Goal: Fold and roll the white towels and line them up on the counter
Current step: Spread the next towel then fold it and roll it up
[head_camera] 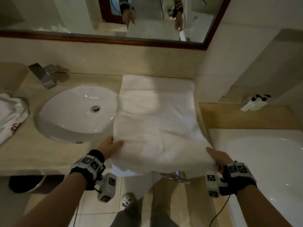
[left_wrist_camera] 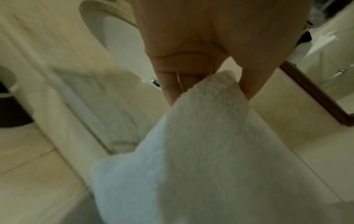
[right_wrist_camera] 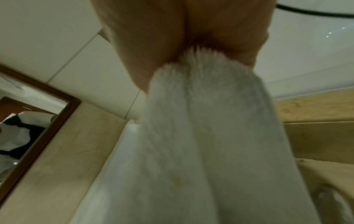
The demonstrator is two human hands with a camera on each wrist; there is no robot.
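A large white terry towel [head_camera: 155, 115] lies stretched out on the beige stone counter [head_camera: 32, 154], to the right of the oval white ceramic basin [head_camera: 68, 115], its far edge up against the tiled back wall below the dark wood-framed mirror [head_camera: 114, 39]. The near end of the towel is lifted off the counter edge and held taut between both hands. The left hand [head_camera: 110, 146] pinches the near left corner, thumb on top and fingers [left_wrist_camera: 170, 89] underneath, the cloth squeezed between them in the left wrist view. The right hand [head_camera: 218, 158] grips the near right corner in the same way, thumb lying over the top and a bunched fold of towel [right_wrist_camera: 206, 121] pressed into the palm. A square chrome tap [head_camera: 44, 75] stands behind the basin. At the far left of the counter sits a crumpled white cloth with red stitching [head_camera: 11, 115]. The rim of a white bathtub [head_camera: 262, 161] shows on the right, and a dark round bin [head_camera: 26, 184] sits under the counter.
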